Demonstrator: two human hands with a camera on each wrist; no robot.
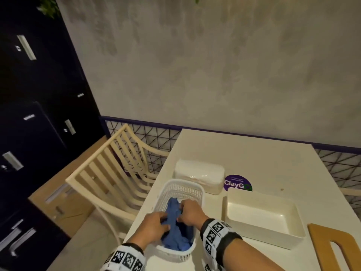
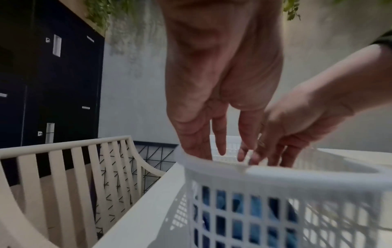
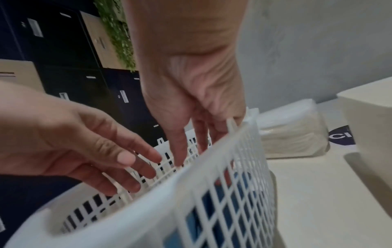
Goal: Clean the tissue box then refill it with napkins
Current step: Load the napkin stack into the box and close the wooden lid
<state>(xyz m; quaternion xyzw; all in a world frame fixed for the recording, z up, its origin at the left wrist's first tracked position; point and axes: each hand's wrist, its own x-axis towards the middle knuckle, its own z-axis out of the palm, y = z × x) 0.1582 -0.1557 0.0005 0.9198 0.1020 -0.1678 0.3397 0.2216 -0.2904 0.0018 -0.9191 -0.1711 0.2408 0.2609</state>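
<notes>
A white mesh basket [image 1: 183, 182] near the table's front edge holds a crumpled blue cloth [image 1: 175, 237], also seen through the mesh [image 2: 237, 226]. Both hands reach down into it. My left hand [image 1: 163, 222] lies on the cloth's left side with loosely extended fingers [image 3: 135, 166]. My right hand [image 1: 182, 214] pinches the bunched cloth from the right; its fingertips are hidden behind the rim in the wrist views. The cream tissue box [image 1: 259, 214] stands open and bare inside, to the right of the basket. A wrapped napkin pack [image 1: 199, 173] lies behind the basket.
A wooden lid [image 1: 332, 249] lies at the table's front right. A purple round sticker [image 1: 237, 183] is on the white table [image 1: 244, 153]. A cream slatted chair [image 1: 109, 173] stands to the left, with dark lockers beyond and a grey wall behind.
</notes>
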